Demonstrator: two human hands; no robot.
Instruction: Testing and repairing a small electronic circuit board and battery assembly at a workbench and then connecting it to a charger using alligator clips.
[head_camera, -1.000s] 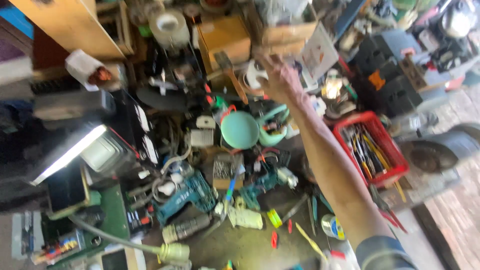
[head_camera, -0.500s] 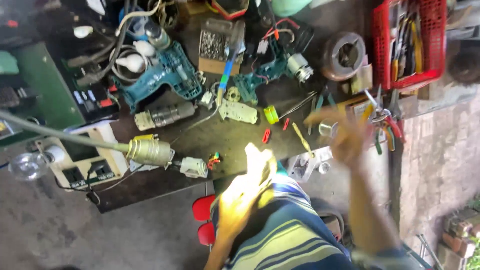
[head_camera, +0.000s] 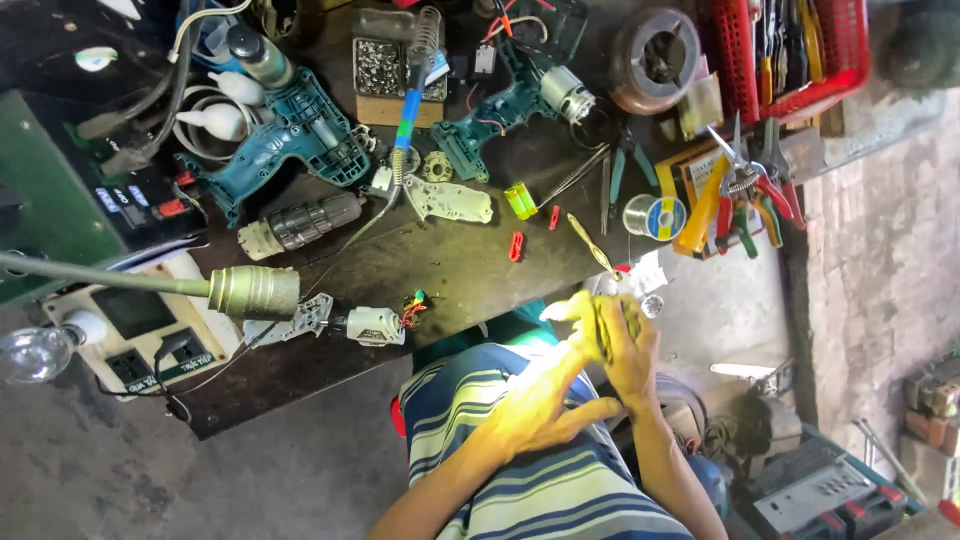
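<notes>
My left hand and my right hand meet just below the front edge of the dark workbench, over my striped shirt. Both close around a small part, which is washed out by bright lamp light, so its kind is unclear. On the bench just above the hands lie a thin metal tool, a small red clip and a solder spool.
Two teal drill housing halves, a drill chuck, a blue-handled soldering iron, red-handled pliers and a red tool basket crowd the bench. A lamp head and a white socket box sit left.
The view has dropped from the far bench to its near edge. My right hand pulled back from its reach and joined my left hand on the small part.
</notes>
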